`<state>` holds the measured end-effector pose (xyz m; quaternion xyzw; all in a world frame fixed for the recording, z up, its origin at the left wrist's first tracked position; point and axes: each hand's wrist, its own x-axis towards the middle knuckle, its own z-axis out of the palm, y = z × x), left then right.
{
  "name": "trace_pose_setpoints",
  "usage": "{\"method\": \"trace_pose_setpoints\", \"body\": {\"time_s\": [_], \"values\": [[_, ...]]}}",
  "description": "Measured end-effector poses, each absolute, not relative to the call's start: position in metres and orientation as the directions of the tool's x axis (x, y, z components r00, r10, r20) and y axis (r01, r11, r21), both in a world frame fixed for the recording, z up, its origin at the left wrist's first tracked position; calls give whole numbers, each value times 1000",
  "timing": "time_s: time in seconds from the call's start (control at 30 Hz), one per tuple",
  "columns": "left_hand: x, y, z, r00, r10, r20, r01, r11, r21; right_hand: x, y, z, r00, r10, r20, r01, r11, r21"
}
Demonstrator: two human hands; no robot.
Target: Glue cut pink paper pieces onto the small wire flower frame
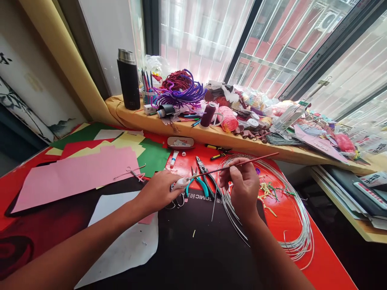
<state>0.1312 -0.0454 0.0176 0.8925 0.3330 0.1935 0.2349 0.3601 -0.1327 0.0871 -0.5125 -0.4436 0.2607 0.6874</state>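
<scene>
My right hand (pixel 242 186) pinches a thin red-brown brush (pixel 242 163) that slants up to the right. The brush tip meets a small whitish piece (pixel 180 183) held in the closed fingers of my left hand (pixel 159 190). Both hands hover over a black mat (pixel 193 245). Just beyond them lie teal-handled pliers (pixel 201 183) and a second pair of pliers (pixel 203 166). A coil of silvery wire (pixel 290 217) lies under and to the right of my right hand.
Coloured paper sheets (pixel 78 171) cover the red table on the left, with a white sheet (pixel 127 241) near me. A small glue tube (pixel 173 158) lies ahead. The window ledge holds a black flask (pixel 129 79), purple pipe cleaners (pixel 181 90), thread spools (pixel 208 114) and clutter.
</scene>
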Motion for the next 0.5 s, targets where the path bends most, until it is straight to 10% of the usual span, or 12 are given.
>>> {"method": "trace_pose_setpoints", "body": {"time_s": [0.5], "values": [[124,-59,17,683,701,207,486,-647,588,355,-143,85,424,832,358,193,303,-933]]}}
